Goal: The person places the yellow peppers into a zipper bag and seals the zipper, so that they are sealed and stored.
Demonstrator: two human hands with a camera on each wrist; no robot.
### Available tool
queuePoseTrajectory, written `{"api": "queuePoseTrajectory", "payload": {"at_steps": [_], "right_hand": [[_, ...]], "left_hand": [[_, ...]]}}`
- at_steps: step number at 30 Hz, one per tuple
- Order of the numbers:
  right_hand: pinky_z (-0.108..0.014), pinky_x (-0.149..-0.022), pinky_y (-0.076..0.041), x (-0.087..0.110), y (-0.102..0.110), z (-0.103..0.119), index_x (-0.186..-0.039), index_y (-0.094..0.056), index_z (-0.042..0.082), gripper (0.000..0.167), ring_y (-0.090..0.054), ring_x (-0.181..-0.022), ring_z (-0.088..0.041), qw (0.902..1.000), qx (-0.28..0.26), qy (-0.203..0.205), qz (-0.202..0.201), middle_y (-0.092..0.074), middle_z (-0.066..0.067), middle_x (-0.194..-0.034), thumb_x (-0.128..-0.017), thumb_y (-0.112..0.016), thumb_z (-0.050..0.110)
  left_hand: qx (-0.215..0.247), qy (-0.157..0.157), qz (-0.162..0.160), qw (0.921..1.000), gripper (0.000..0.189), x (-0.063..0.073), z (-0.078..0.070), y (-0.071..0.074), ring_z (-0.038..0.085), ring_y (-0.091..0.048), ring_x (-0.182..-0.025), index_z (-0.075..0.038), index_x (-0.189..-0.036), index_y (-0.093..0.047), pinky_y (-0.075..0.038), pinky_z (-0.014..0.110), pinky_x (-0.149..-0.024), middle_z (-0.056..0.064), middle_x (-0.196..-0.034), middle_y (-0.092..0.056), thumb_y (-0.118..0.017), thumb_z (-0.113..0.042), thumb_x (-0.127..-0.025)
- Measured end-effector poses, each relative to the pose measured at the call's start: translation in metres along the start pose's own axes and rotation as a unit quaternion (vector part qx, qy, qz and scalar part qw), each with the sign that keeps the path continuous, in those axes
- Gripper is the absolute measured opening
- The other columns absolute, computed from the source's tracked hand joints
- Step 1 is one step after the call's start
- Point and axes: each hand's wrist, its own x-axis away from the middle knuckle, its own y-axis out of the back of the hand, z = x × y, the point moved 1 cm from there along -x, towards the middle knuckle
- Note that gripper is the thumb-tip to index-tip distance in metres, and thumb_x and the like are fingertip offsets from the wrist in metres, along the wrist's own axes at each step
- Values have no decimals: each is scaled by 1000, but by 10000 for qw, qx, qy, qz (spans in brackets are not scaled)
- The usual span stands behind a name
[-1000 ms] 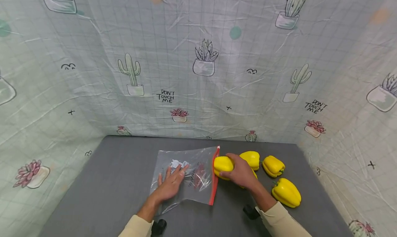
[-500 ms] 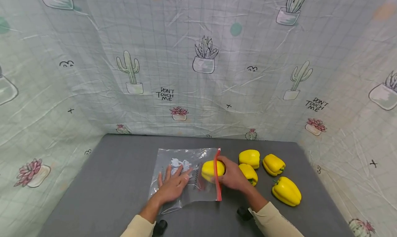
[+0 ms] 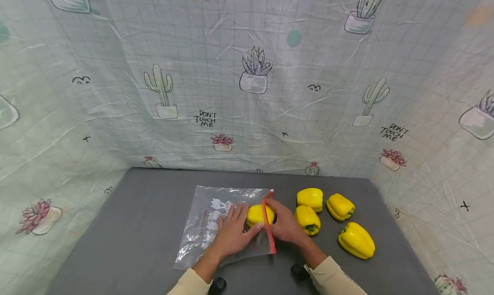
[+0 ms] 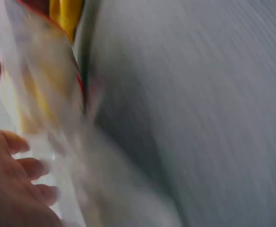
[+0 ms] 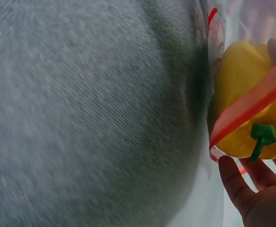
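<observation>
Yellow pepper (image 3: 254, 215) partly in plastic bag (image 3: 194, 220); left hand (image 3: 233, 232) left of pepper, fingers spread on bag; right hand (image 3: 285, 223) at pepper's stem end, can't tell if gripping

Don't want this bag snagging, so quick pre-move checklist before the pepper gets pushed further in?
1. Bag mouth open: ok, its red edge crosses over the yellow pepper.
2. Pepper fully inside: not ok, the stem end sticks out past that edge.
3. Right hand on pepper: ok, at the stem end.
4. Left hand steadying bag: ok, rests on it beside the pepper.
5. Left thumb off the pepper: cannot tell.
6. Four loose peppers clear of bag: ok, all apart from it.
</observation>
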Motion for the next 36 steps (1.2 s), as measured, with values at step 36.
{"api": "queuePoseTrajectory", "payload": {"at_steps": [36], "right_hand": [[-56, -112, -50, 4, -11, -15, -146, -55, 3, 71, -63, -129, -36, 9889, -1368, -523, -250, -63, -18, -143, -84, -86, 12]], "left_hand": [[850, -53, -1182, 9893, 62, -9, -40, -29, 45, -26, -159, 3, -158, -38, -21, 61, -130, 20, -167, -38, -45, -17, -100]]}}
